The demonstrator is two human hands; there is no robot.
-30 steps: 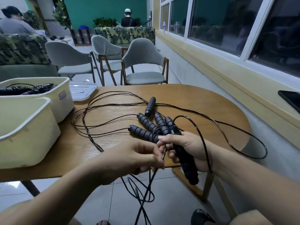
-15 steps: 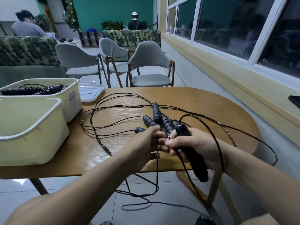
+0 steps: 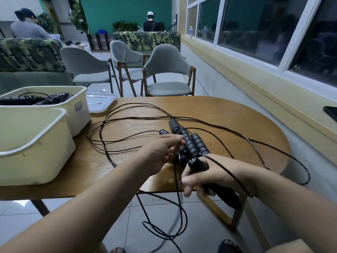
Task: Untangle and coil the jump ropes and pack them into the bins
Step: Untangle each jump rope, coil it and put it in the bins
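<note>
While both hands work the ropes, status: handle bundle (image 3: 189, 143) lies on the table (image 3: 228, 114) near its front edge, ribbed black grips fanned out and pointing toward the far side. Left hand (image 3: 160, 152) is closed on the bundle's left side, fingers over the top, thumb underneath. Can't tell whether it also pinches a cord. Right hand (image 3: 206, 176) sits just off the table's front edge, fingers wrapped round one smooth black handle (image 3: 197, 164) whose top end touches the bundle. One cord runs over the back of that hand and the wrist.

Cords (image 3: 127, 125) sprawl in overlapping loops across the table's middle. One loop overhangs the right edge, and more hang off the front edge toward the floor (image 3: 209, 234).

Near bin (image 3: 36, 143), cream plastic, is on the table's left front corner. Far bin (image 3: 73, 99) is right behind it; touching or not, can't tell. Packed ropes (image 3: 36, 99) show above the far bin's rim. Small label (image 3: 78, 106) on the far bin's side: too small to read. Any print on the grips is also too small to make out.

White lid (image 3: 100, 103) lies flat at the table's far left, beside the far bin. Grey chairs (image 3: 167, 70) stand past the table's far edge. Dark phone (image 3: 331, 114) is on the sill to the table's right. Bottle (image 3: 190, 32) is farther along the same sill, label unreadable.
</note>
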